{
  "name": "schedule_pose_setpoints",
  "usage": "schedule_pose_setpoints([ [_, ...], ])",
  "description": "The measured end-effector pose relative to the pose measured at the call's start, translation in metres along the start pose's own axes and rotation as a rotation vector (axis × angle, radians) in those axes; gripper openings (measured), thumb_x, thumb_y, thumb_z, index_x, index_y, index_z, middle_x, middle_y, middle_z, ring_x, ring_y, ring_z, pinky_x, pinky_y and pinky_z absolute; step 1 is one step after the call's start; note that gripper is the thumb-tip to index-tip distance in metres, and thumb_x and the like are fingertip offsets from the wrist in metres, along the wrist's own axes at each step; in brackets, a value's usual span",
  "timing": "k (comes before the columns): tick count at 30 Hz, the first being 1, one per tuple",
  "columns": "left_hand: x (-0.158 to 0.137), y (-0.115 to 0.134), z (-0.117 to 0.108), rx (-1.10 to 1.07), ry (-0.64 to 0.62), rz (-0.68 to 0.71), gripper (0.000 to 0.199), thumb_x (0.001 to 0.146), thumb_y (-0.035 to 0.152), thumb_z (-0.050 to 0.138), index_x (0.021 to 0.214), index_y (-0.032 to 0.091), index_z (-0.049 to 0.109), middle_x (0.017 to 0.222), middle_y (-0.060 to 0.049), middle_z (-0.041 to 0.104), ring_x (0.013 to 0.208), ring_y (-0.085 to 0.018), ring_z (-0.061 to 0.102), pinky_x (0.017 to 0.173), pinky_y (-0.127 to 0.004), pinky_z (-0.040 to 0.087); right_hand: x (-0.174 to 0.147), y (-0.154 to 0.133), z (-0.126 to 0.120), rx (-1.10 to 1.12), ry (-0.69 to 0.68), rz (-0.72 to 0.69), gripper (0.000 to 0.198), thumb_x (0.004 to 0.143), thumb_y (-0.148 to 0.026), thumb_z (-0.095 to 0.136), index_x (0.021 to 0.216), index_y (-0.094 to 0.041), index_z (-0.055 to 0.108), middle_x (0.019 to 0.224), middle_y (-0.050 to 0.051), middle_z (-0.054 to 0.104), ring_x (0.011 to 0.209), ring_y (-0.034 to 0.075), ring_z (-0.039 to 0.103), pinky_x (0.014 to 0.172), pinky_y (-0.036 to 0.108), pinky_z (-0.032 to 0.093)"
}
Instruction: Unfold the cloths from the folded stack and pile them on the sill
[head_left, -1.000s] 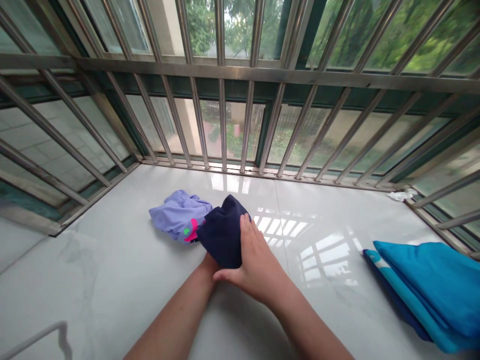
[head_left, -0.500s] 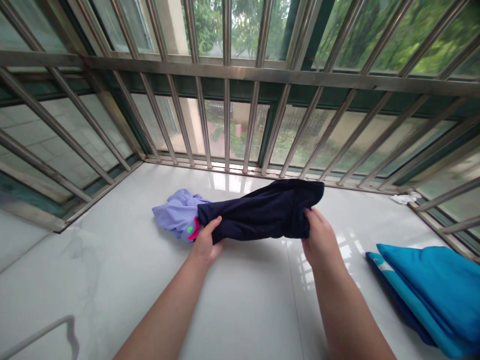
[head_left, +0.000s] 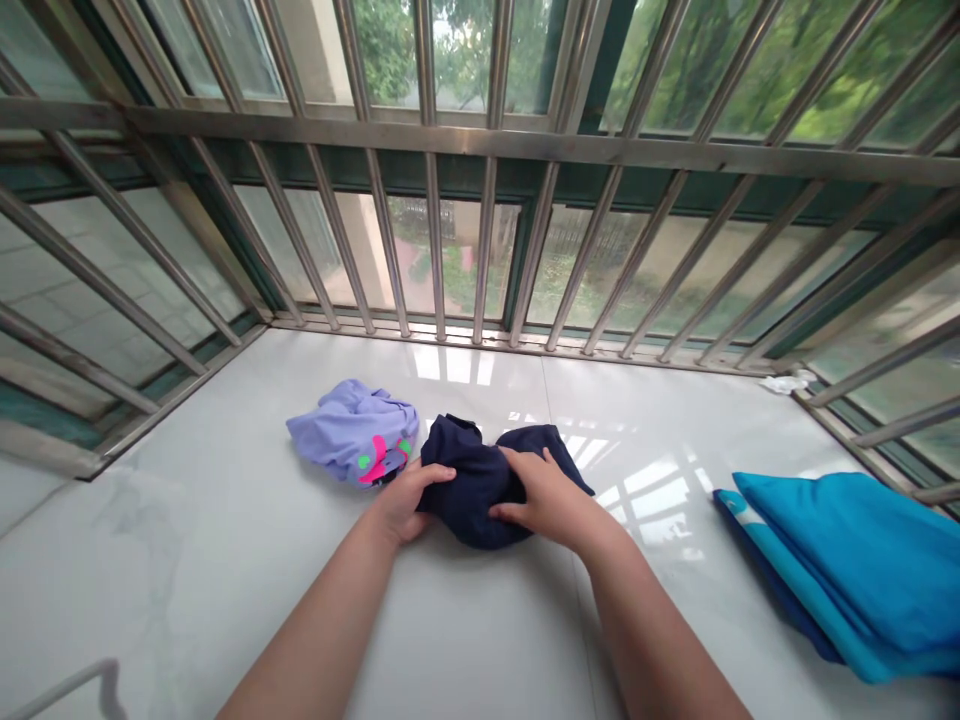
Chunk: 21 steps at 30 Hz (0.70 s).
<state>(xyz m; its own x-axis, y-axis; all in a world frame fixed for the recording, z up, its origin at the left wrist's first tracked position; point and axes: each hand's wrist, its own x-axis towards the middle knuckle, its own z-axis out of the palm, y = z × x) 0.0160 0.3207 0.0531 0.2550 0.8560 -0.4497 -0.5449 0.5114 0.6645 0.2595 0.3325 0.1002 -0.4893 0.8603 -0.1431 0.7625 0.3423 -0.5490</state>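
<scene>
My left hand [head_left: 403, 503] has its fingers pinching the navy cloth [head_left: 472, 500] by its left end, right hand [head_left: 547, 498] gripping mid-bundle, on the white ledge [head_left: 450, 630]. Looks light, floppy; I'd grab opposite edges.

1. From my remote post, I am seeing bare white surface [head_left: 180, 590] stretching to the left of the left hand [head_left: 405, 500], giving a wide way through.
2. The lilac cloth [head_left: 349, 430] is blocking the route just beyond that hand, on its left.
3. The bunched navy cloth [head_left: 469, 490] is filling the gap between the left hand and the right hand [head_left: 551, 500].
4. I am finding an open lane between the right hand and the folded blue cloth [head_left: 847, 560].
5. Metal bars [head_left: 465, 140] are walling off the far edge.
6. A bent grey rod [head_left: 71, 682] is obstructing the near left corner.
</scene>
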Motion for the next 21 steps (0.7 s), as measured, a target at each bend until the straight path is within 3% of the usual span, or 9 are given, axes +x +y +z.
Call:
schedule_pose_setpoints([
  [3, 0.006, 0.005, -0.001, -0.055, 0.084, 0.096, 0.067, 0.074, 0.019, 0.084, 0.14, 0.018, 0.07, 0.114, -0.011, 0.085, 0.103, -0.031, 0.082, 0.089, -0.038, 0.066, 0.0, -0.009, -0.005, -0.033, 0.006, 0.05, 0.027, 0.102, -0.044, 0.069, 0.12, -0.026, 0.075, 0.112, 0.008, 0.081, 0.11, 0.03, 0.074, 0.102, 0.042, 0.049],
  [6, 0.014, 0.01, 0.0, -0.142, 0.116, 0.259, 0.07, 0.086, 0.023, 0.077, 0.153, 0.029, 0.059, 0.137, -0.008, 0.078, 0.119, -0.025, 0.078, 0.094, -0.034, 0.064, -0.002, -0.004, -0.021, -0.132, 0.183, 0.305, 0.029, 0.11, -0.042, 0.053, 0.105, -0.025, 0.075, 0.098, 0.009, 0.08, 0.092, 0.029, 0.074, 0.076, 0.034, 0.045],
  [8, 0.017, 0.013, 0.0, -0.198, 0.073, 0.3, 0.065, 0.092, 0.025, 0.072, 0.155, 0.03, 0.055, 0.151, -0.011, 0.07, 0.133, -0.025, 0.071, 0.104, -0.037, 0.061, -0.006, 0.006, -0.032, -0.242, 0.351, 0.502, 0.03, 0.11, -0.041, 0.05, 0.105, -0.023, 0.075, 0.095, 0.011, 0.078, 0.088, 0.029, 0.072, 0.072, 0.034, 0.04],
  [10, 0.017, 0.013, 0.0, -0.212, 0.026, 0.278, 0.057, 0.095, 0.026, 0.071, 0.15, 0.025, 0.059, 0.157, -0.015, 0.064, 0.141, -0.027, 0.066, 0.113, -0.043, 0.057, -0.01, 0.017, -0.039, -0.372, 0.523, 0.582, 0.03, 0.11, -0.04, 0.051, 0.104, -0.02, 0.073, 0.098, 0.014, 0.076, 0.089, 0.03, 0.069, 0.072, 0.036, 0.039],
  [13, 0.015, 0.01, 0.0, -0.136, -0.078, 0.177, 0.045, 0.096, 0.029, 0.072, 0.14, 0.019, 0.066, 0.155, -0.02, 0.064, 0.139, -0.032, 0.066, 0.117, -0.049, 0.054, -0.014, 0.027, -0.041, -0.523, 0.713, 0.498, 0.027, 0.108, -0.035, 0.054, 0.102, -0.017, 0.073, 0.102, 0.017, 0.074, 0.092, 0.031, 0.066, 0.078, 0.039, 0.042],
  [16, 0.011, 0.003, 0.003, -0.043, -0.206, 0.055, 0.042, 0.099, 0.032, 0.074, 0.137, 0.016, 0.069, 0.154, -0.023, 0.065, 0.136, -0.034, 0.069, 0.115, -0.048, 0.055, -0.009, 0.019, -0.033, -0.509, 0.762, 0.316, 0.024, 0.107, -0.029, 0.053, 0.1, -0.016, 0.072, 0.101, 0.015, 0.074, 0.092, 0.031, 0.066, 0.086, 0.042, 0.048],
  [18, 0.009, -0.003, 0.005, -0.007, -0.265, -0.008, 0.046, 0.1, 0.037, 0.075, 0.14, 0.017, 0.069, 0.154, -0.022, 0.065, 0.134, -0.033, 0.07, 0.112, -0.046, 0.057, -0.003, 0.004, -0.021, -0.43, 0.712, 0.137, 0.021, 0.107, -0.026, 0.054, 0.099, -0.017, 0.073, 0.107, 0.015, 0.074, 0.102, 0.031, 0.067, 0.095, 0.044, 0.051],
  [21, 0.008, -0.011, 0.006, -0.004, -0.268, -0.028, 0.053, 0.095, 0.042, 0.084, 0.141, 0.02, 0.07, 0.141, -0.018, 0.074, 0.123, -0.03, 0.075, 0.104, -0.042, 0.061, 0.001, -0.025, 0.003, -0.308, 0.485, -0.159, 0.013, 0.103, -0.026, 0.064, 0.104, -0.019, 0.075, 0.142, 0.016, 0.068, 0.135, 0.035, 0.06, 0.115, 0.051, 0.048],
])
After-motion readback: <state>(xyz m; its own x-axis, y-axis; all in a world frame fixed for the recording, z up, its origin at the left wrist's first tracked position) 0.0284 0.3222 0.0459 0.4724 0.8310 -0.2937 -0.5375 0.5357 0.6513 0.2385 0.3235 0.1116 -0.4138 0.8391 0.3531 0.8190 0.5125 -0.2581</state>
